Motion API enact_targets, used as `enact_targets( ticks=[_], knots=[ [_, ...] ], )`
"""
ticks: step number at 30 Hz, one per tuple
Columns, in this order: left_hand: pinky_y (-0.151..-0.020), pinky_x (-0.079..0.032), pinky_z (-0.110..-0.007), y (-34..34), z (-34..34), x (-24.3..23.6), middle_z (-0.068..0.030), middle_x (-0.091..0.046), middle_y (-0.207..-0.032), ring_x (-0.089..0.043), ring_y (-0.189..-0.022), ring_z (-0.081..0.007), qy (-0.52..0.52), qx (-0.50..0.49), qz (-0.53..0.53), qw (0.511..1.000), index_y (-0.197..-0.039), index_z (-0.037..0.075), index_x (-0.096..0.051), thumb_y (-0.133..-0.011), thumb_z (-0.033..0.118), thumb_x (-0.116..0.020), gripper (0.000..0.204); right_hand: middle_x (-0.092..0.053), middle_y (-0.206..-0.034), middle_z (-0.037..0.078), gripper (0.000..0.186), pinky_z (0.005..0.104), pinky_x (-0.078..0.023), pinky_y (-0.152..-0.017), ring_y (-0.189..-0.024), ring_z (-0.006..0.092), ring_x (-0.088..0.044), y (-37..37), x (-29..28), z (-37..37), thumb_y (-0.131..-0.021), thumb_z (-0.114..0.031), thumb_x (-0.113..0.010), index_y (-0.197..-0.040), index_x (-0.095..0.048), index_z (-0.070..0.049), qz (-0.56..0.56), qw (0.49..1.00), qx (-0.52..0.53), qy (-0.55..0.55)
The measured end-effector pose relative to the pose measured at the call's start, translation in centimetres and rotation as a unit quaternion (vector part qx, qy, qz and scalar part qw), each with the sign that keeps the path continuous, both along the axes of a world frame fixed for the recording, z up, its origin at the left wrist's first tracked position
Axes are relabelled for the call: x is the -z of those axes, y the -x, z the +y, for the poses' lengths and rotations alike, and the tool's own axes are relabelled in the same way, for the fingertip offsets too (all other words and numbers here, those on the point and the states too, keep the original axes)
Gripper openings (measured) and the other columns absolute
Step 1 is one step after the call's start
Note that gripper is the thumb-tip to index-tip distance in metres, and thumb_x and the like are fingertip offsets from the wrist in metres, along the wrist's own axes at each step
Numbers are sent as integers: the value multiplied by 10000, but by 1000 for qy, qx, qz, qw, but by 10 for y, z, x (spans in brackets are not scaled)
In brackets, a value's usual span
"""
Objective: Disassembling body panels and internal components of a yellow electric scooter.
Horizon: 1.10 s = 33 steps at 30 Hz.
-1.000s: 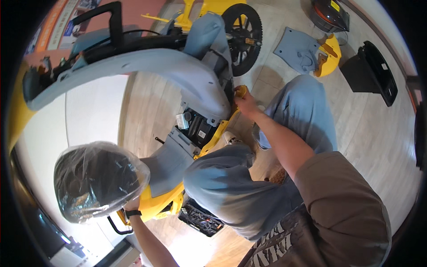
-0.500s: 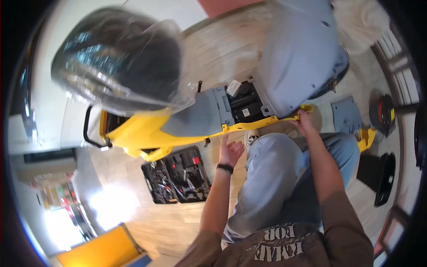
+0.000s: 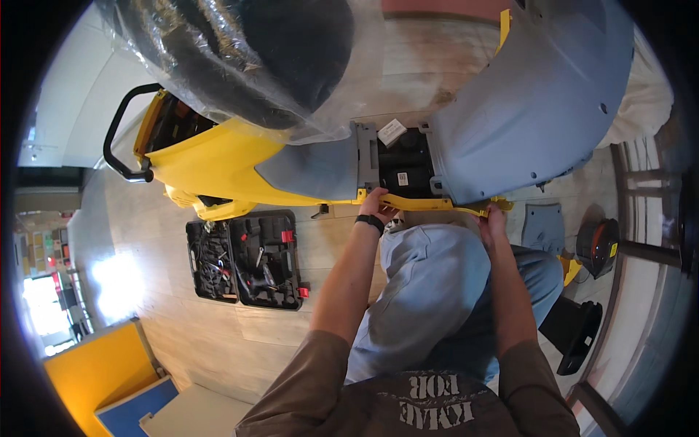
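A yellow and grey scooter stands across the view, its yellow body [image 3: 211, 156] to the left and its grey front shield [image 3: 531, 95] to the right. Along its near lower edge runs a narrow yellow side trim [image 3: 422, 205]. My left hand [image 3: 376, 207], with a black wristband, has its fingers round the trim's left part. The trim's right end is gripped by my right hand [image 3: 495, 222]; some of those fingers are hidden behind it. Just beyond the trim, the floor opening shows a black unit [image 3: 405, 180] with a small white box [image 3: 392, 132] on it.
Clear plastic wraps the dark seat [image 3: 291, 58]. An open tool case [image 3: 244, 258] lies on the floor at left. On the right are a grey panel [image 3: 543, 227], a red and black lamp [image 3: 598, 247] and a black part [image 3: 571, 328]. A yellow board [image 3: 102, 375] stands lower left.
My left hand, open and apart from the scooter before, now grips the trim. My right hand stays at the trim's right end. The whole view has shifted.
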<state>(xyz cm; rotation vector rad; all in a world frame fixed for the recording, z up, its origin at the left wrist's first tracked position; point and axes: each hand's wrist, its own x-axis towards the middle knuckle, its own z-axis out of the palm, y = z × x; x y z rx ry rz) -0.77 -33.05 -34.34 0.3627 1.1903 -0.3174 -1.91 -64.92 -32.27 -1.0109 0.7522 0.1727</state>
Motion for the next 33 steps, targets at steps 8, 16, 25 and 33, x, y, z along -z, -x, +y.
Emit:
enact_targets(
  ticks=[8,16,25,33],
  knots=[
    [-938,-472,-504,20,-1,13,-126,-543,-991,-555,-947,-307,-9,-20,-63,998,-1006,47,-510,-768,58,-604,257,-552,-1132,138,370,535,-526,-877,-1045,332,-582,24,21,-6,-831,-89,-484,-1197,-472,-37,19,997,35,-59],
    [-1026,-390,-443,95,2,53,-113,-573,-1152,-531,-1096,-286,28,-69,-210,975,-1141,28,-516,-805,0,-532,338,-551,-1150,127,420,494,-477,-948,-1079,312,-561,65,58,-10,-794,-72,-494,-1205,-473,11,92,996,-11,7],
    [-974,-433,-431,109,5,29,-73,-572,-1166,-524,-1124,-236,-2,114,-142,983,-1212,100,-522,-866,312,-655,427,-558,-1106,121,281,415,-561,-712,-930,268,-605,57,69,-27,-901,-197,-466,-1139,-505,-53,202,971,-61,116],
    [-755,-509,-325,142,36,53,-65,-654,-921,-612,-903,-165,-255,518,-201,791,-1077,47,-624,-881,350,-590,363,-505,-1209,23,335,516,-493,-867,-1142,244,-484,7,-43,-109,-869,-258,-537,-1197,-512,-194,52,974,172,140]
  ],
)
